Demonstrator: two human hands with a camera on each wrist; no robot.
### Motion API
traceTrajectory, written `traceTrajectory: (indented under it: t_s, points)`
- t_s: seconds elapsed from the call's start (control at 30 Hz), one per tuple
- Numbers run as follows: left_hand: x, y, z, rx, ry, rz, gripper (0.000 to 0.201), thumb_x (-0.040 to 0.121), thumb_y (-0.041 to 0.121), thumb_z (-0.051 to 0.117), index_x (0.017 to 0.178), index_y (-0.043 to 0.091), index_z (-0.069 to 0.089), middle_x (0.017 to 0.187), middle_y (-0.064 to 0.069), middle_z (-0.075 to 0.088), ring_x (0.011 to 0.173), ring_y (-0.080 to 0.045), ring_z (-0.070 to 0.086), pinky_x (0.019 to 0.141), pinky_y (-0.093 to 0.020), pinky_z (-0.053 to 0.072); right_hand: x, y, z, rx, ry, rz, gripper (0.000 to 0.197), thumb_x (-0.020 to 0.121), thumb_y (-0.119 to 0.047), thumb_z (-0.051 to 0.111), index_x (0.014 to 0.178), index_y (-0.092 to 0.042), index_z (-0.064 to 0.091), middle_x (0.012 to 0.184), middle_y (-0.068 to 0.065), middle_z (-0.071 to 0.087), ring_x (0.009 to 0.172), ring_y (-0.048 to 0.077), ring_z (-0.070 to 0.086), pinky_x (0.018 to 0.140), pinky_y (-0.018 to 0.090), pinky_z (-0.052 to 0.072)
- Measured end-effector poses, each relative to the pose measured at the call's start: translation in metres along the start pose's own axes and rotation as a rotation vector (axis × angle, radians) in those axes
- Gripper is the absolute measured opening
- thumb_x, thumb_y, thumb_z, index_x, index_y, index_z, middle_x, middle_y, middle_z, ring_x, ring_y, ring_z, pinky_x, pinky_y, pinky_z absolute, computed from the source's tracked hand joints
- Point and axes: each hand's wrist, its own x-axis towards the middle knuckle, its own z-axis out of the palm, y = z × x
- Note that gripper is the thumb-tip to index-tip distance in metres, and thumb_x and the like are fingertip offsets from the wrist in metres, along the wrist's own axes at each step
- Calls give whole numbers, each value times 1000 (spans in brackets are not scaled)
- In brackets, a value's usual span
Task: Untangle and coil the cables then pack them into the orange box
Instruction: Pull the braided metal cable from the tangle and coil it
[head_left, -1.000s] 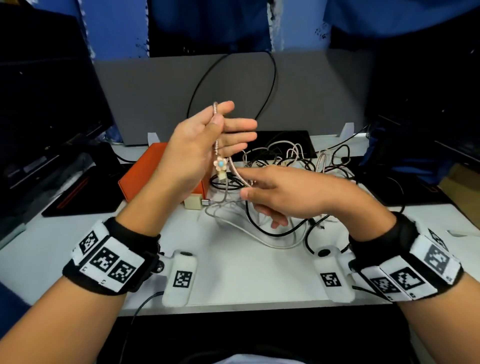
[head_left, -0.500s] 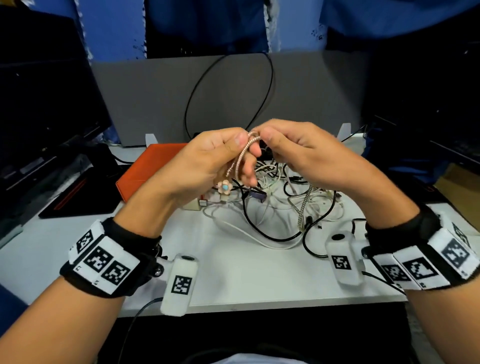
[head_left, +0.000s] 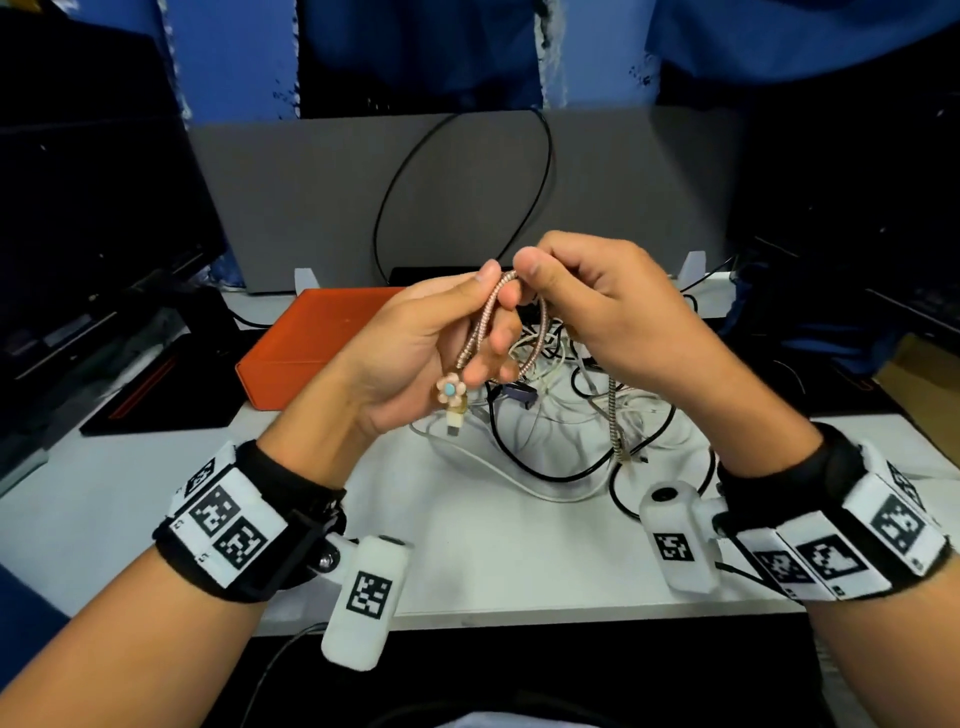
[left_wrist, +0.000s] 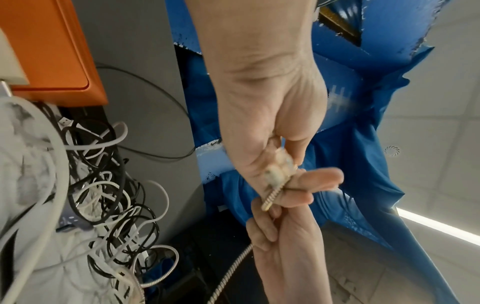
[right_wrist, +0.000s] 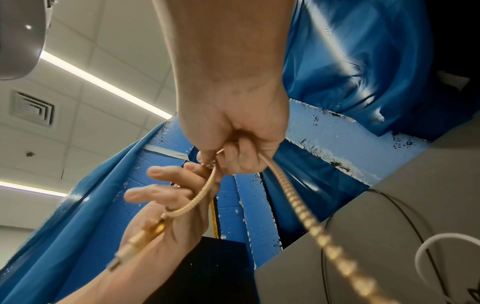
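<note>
A rose-gold braided cable (head_left: 480, 325) is folded into a loop above the desk. My left hand (head_left: 441, 338) pinches the loop's top with thumb and forefinger, and the plug end with its flower charm (head_left: 450, 391) hangs below my palm. My right hand (head_left: 587, 301) pinches the same bend from the right, and the cable's other run (right_wrist: 293, 197) drops from it into the tangle of black and white cables (head_left: 582, 415). The orange box (head_left: 317, 343) lies closed at the left behind my left hand. The left wrist view shows the cable (left_wrist: 271, 195) between both hands.
A grey divider panel (head_left: 467, 192) stands at the desk's back with a black wire looped on it. A black pad (head_left: 156, 395) lies left of the box. Dark monitors flank both sides. Bare white desk (head_left: 493, 551) stretches in front of the tangle.
One second ago my right hand was low by the tangle; it rose to meet my left hand, and both now pinch the folded loop. The flower charm hangs lower.
</note>
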Motion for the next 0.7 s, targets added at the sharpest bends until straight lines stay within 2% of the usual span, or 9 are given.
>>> traceTrajectory:
  t_s: [0.07, 0.13, 0.23, 0.3, 0.43, 0.5, 0.57, 0.63, 0.7]
  points:
    - [-3, 2, -1, 29, -52, -26, 38, 108, 27, 35, 96, 4, 64, 50, 1, 52, 34, -8, 47, 59, -27, 52, 1, 1, -2, -1, 11, -21, 33, 104, -43, 56, 76, -27, 65, 61, -1, 55, 58, 11, 45, 58, 35, 37]
    - [-7, 7, 0, 110, -88, -23, 44, 105, 29, 36, 93, 4, 70, 41, 4, 46, 37, -11, 52, 65, -28, 55, 1, 2, -4, 43, 43, -41, 33, 100, -43, 62, 77, -19, 69, 65, 9, 56, 60, 9, 44, 59, 33, 38]
    - [-7, 12, 1, 65, -14, 38, 39, 104, 28, 40, 85, 8, 67, 42, 4, 48, 56, -19, 64, 75, -31, 59, 1, 3, -5, 147, 115, -27, 30, 102, -34, 61, 84, -12, 71, 56, -6, 50, 53, 1, 43, 54, 19, 34]
    - [-5, 15, 3, -32, 21, 102, 34, 107, 25, 37, 92, 8, 63, 48, 7, 50, 58, -13, 62, 83, -31, 57, 1, 7, -6, 177, 93, 9, 24, 106, -29, 55, 96, -15, 72, 54, -13, 46, 46, 3, 42, 47, 22, 38]
    - [-3, 20, 3, -199, 15, 200, 42, 109, 23, 29, 129, -5, 53, 56, 8, 51, 55, -4, 58, 85, -25, 54, -2, 11, -5, 129, -199, 122, 27, 111, -29, 42, 128, -36, 62, 64, 1, 51, 40, 22, 53, 42, 42, 52]
    - [-3, 22, 3, -215, 75, 260, 43, 110, 21, 29, 135, -9, 49, 63, 5, 52, 59, -5, 62, 86, -25, 54, -6, 9, -5, 40, -343, 150, 30, 112, -32, 39, 136, -40, 56, 62, -2, 53, 40, 21, 56, 42, 37, 52]
    - [-2, 22, 1, -197, 199, 296, 38, 111, 16, 33, 124, -8, 59, 84, -6, 55, 73, -10, 70, 88, -28, 55, -10, 5, -5, -63, -480, 143, 32, 111, -35, 39, 136, -27, 57, 59, -7, 51, 43, 7, 52, 45, 30, 47]
    - [0, 20, 1, 6, 291, 310, 31, 110, 11, 37, 110, -1, 66, 93, -7, 63, 93, -22, 74, 96, -34, 53, -14, 0, -6, -141, -573, 79, 33, 110, -38, 41, 127, -18, 61, 62, -5, 50, 52, 4, 48, 56, 27, 40]
    - [1, 16, 2, 470, 338, 282, 27, 110, 13, 40, 112, 6, 66, 88, -2, 73, 105, -33, 71, 102, -42, 51, -16, -5, -7, -211, -582, 16, 30, 108, -40, 47, 116, -18, 66, 68, 4, 53, 57, 7, 44, 59, 29, 37]
